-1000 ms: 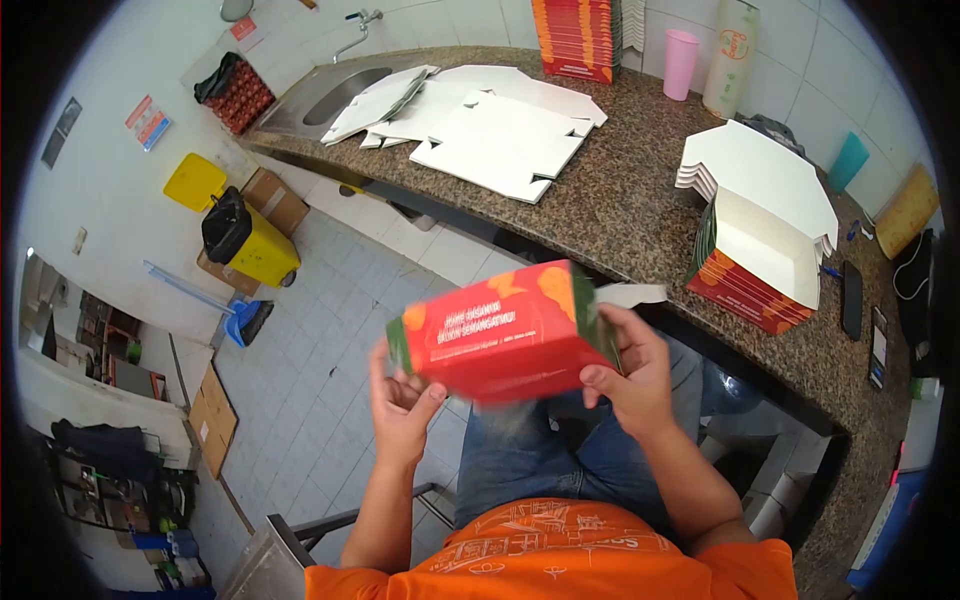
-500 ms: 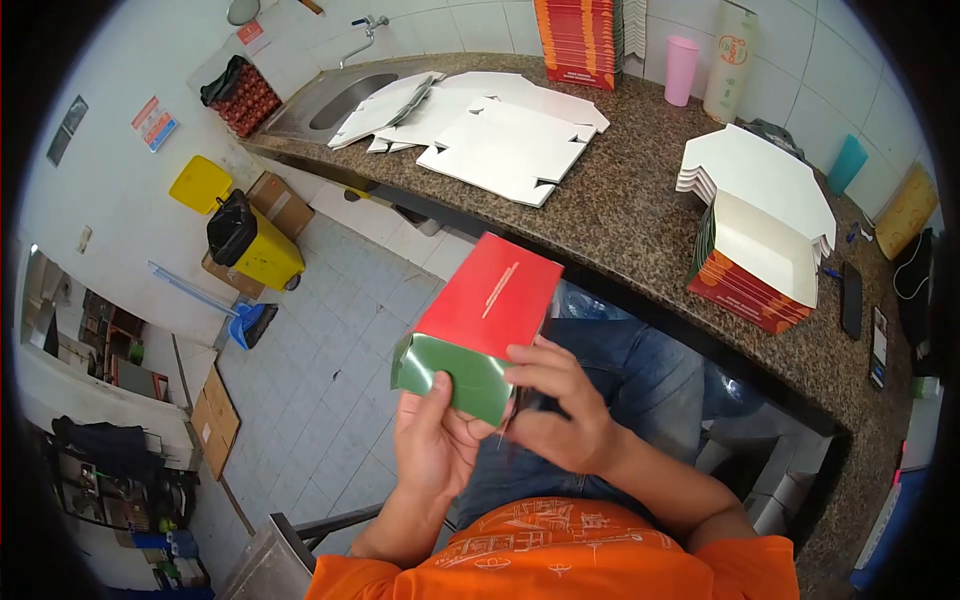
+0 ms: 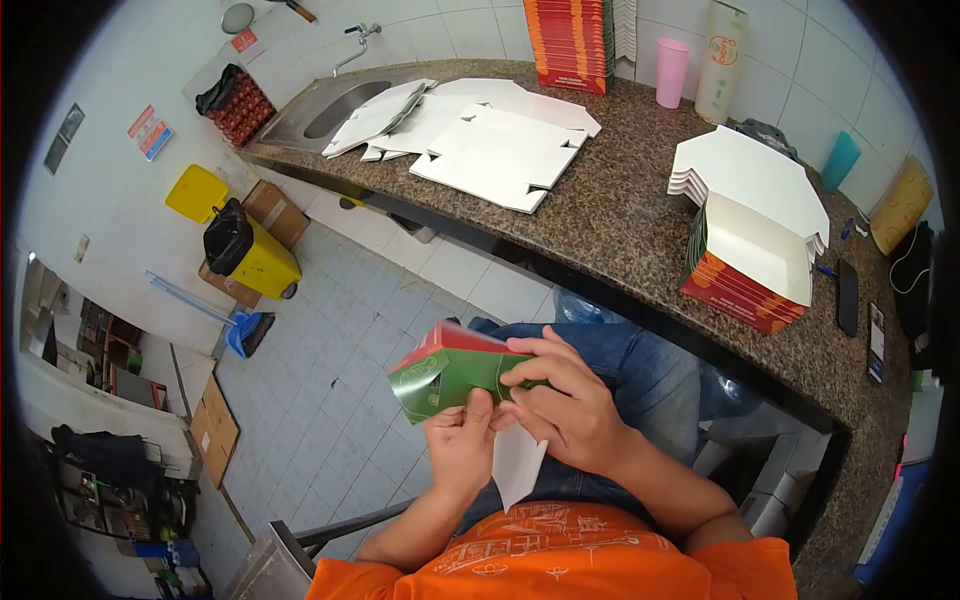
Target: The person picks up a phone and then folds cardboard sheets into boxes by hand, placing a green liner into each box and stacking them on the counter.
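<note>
Over my lap I hold a partly folded cardboard box (image 3: 425, 385) with a green side toward me, a strip of red above it and a white flap hanging below. My left hand (image 3: 465, 440) grips its lower edge, the thumb pressed on the green side. On the right end, my right hand (image 3: 570, 400) has its fingers bent over the green panel; its thumb is partly hidden. On the counter, flat white box blanks (image 3: 505, 150) lie in a loose pile. To the right stands a nested stack of red folded boxes (image 3: 745, 290) with white insides and raised lids.
The granite counter (image 3: 620, 200) curves around in front and to the right. A tall stack of red boxes (image 3: 568, 45), a pink cup (image 3: 671, 72) and a teal cup (image 3: 842, 160) stand along the wall. Phones (image 3: 876, 340) lie at right. A yellow bin (image 3: 262, 262) stands on the floor.
The box has turned in my hands: its red face has tipped away, the green side shows more, and a white flap now hangs below. My left hand has shifted right along it.
</note>
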Available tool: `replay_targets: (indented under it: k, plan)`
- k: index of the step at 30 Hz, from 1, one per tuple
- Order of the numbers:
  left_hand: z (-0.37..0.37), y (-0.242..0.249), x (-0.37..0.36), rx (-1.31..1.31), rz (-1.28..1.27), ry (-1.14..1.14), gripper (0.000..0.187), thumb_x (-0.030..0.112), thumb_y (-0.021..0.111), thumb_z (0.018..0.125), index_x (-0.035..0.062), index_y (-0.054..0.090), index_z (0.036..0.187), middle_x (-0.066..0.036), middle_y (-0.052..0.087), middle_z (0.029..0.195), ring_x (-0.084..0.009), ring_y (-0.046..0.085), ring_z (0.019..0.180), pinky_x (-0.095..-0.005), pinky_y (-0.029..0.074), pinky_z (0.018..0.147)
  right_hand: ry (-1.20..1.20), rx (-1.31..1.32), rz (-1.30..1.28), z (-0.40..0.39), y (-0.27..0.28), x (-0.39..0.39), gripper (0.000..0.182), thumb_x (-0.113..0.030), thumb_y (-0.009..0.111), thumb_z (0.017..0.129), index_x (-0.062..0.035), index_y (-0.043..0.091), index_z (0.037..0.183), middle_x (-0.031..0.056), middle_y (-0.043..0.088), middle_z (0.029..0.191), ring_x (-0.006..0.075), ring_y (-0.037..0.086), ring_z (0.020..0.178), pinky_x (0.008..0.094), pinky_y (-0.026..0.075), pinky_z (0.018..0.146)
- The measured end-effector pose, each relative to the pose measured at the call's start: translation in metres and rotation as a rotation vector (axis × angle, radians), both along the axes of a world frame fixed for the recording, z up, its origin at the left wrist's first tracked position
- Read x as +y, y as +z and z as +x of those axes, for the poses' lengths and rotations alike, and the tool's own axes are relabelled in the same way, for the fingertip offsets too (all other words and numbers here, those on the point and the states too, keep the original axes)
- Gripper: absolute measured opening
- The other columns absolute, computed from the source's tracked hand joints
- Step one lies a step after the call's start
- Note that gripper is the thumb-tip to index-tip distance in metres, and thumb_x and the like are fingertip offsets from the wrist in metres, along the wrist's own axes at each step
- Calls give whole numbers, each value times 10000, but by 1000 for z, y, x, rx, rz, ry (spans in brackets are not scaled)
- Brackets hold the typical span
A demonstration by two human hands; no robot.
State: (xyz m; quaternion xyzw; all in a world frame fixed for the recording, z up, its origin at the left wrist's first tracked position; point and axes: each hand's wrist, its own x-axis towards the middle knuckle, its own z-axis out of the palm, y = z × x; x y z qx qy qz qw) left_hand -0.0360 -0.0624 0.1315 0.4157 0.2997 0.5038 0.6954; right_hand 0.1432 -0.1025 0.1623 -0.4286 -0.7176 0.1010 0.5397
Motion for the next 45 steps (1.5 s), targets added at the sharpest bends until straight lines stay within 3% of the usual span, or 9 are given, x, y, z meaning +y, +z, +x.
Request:
replay_targets:
  k: [8,13,17,22,25,31,37,40,45]
  plan:
    - [6,4,-4,73,-41,41,209,166,644,1097,-13,701,1187,-81,754,1098,-150,725,932,-294,593,761,31,-31,-51,4,-1,0,107,-122,776,919,-43,704,912,112,670,1176,387,615,1304,645,407,1154]
    - [0,34,8,248,206,-96,144,100,686,1053,-20,738,1113,-79,781,1008,-155,730,841,-264,534,736,-111,83,34,-1,-18,2,515,-217,856,853,-43,610,1271,180,598,1256,408,607,1252,581,434,1149]
    - [-35,62,26,1120,929,-511,130,8,706,906,82,789,973,-106,764,905,-325,694,830,-516,439,909,-12,-134,-34,27,20,-1,771,-369,877,851,-32,521,1446,209,523,1454,432,535,1361,589,381,1169]
    - [-28,77,19,1283,862,-454,343,-12,746,899,105,690,1216,-80,733,886,-278,674,891,-433,437,980,121,-86,-67,48,16,5,249,-158,787,944,-54,565,988,176,670,1265,393,579,1345,593,385,1188]
    - [-23,74,22,932,337,-275,524,-18,754,904,81,562,1381,-78,714,806,-272,684,806,-394,493,873,76,193,-55,50,1,0,227,-116,785,931,-42,580,994,183,664,1271,347,645,1238,528,479,1092]
    - [-14,72,20,1066,770,-208,613,-4,799,882,74,515,1420,-55,720,780,-262,682,794,-410,473,859,232,-70,-399,23,-18,1,191,-228,672,1029,-48,618,1064,185,689,985,427,688,924,467,528,809]
    - [-15,61,10,1284,1088,-76,758,266,899,846,82,496,1461,-137,725,1195,-313,650,1130,-545,386,1044,243,101,-604,33,-9,8,238,-249,623,1066,-25,659,993,185,680,868,384,681,813,432,521,729]
    - [-2,43,-3,962,931,110,1149,496,1017,631,74,424,1520,-356,273,1597,-490,305,1495,-568,246,1234,137,470,-575,26,-21,13,229,-207,592,1094,-22,685,996,63,685,850,198,654,797,347,503,720]
    - [12,-19,-2,869,869,146,1009,294,1032,644,195,493,1490,-355,308,1534,-527,341,1446,-568,409,1113,376,562,-778,15,-30,10,252,-214,546,1130,4,666,1089,4,671,1010,84,603,965,298,501,836]
